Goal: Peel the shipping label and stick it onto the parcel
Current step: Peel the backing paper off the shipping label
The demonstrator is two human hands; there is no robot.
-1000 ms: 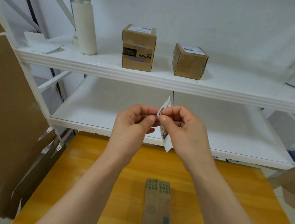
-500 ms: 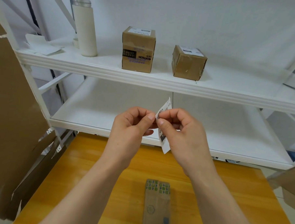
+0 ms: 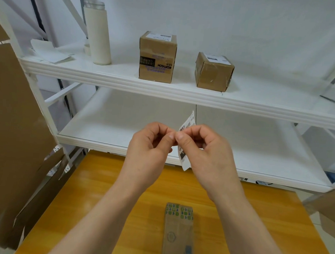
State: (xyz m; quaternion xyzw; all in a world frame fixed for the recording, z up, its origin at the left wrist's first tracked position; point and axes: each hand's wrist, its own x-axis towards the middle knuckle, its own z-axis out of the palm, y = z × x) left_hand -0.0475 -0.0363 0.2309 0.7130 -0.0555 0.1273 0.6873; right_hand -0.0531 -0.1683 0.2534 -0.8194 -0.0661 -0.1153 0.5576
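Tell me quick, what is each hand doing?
Left hand: closed, fingers pinching the edge of the label.
Right hand: closed, fingers pinching the same label.

A yellow wooden table carries a narrow brown parcel, while the white shelf behind holds two cardboard boxes, a white bottle and loose papers.

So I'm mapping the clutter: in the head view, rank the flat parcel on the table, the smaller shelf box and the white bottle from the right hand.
1. flat parcel, below on the table.
2. smaller shelf box, above.
3. white bottle, far upper left.
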